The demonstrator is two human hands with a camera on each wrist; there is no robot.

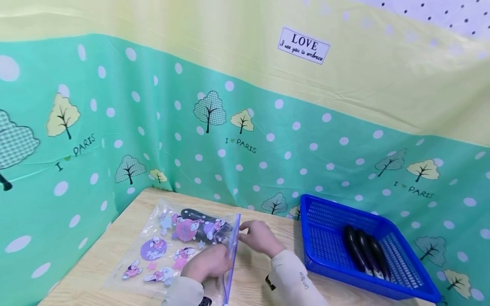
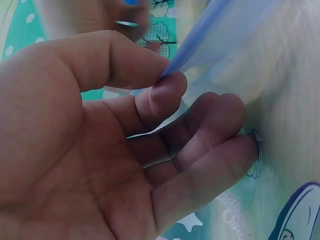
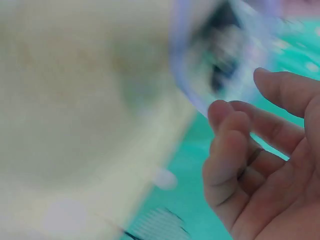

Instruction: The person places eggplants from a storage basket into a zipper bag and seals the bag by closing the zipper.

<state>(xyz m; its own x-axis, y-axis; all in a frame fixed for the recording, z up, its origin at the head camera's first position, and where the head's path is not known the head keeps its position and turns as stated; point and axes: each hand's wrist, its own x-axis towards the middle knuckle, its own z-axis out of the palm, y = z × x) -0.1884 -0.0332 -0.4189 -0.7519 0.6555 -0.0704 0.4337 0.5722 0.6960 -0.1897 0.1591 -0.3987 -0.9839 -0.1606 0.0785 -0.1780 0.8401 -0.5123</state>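
Observation:
A clear zip bag (image 1: 130, 255) with pink and purple cartoon prints lies on the table, its purple zip edge (image 1: 229, 278) facing right. Dark eggplant (image 1: 193, 213) shows through the plastic near the far side; the prints hide how many are inside. My left hand (image 1: 208, 262) pinches the bag's edge between thumb and index finger, as the left wrist view shows. At the far end of the opening is my right hand (image 1: 260, 238). In the right wrist view its fingers (image 3: 227, 155) are loosely bent against the bag's edge, with the thumb apart.
A blue plastic basket (image 1: 317, 265) stands to the right, holding several eggplants (image 1: 369, 255) side by side. The wooden table (image 1: 95, 272) meets a green and yellow printed curtain (image 1: 245, 170) at the back and left.

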